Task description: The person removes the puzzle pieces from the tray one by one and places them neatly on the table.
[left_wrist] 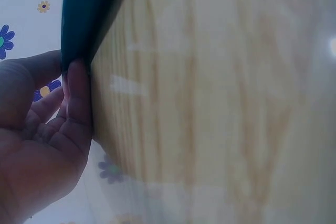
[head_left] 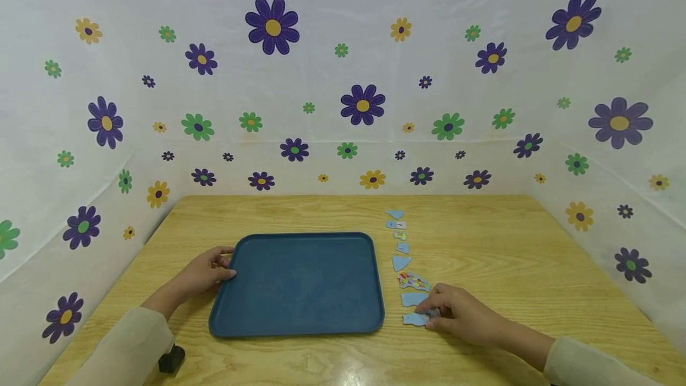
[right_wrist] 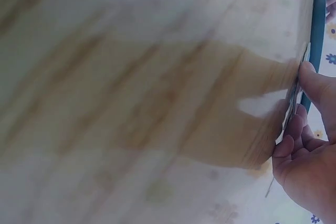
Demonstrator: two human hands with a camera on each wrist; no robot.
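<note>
In the head view, a dark blue tray lies flat on the wooden table. My left hand holds its left rim, thumb over the edge and fingers bent beside it; the left wrist view shows thumb and index finger at the tray's edge. Right of the tray, my right hand pinches the right end of a flat light-blue puzzle piece, the nearest in a column. Just beyond it lie another light-blue piece, partly under the fingertips, and a piece with multicoloured spots.
Farther up the column lie a blue triangular piece, a small blue piece, a yellow-green piece, a pale rectangular piece and another triangle. A small black object sits by the left sleeve. Flowered white cloth encloses the table.
</note>
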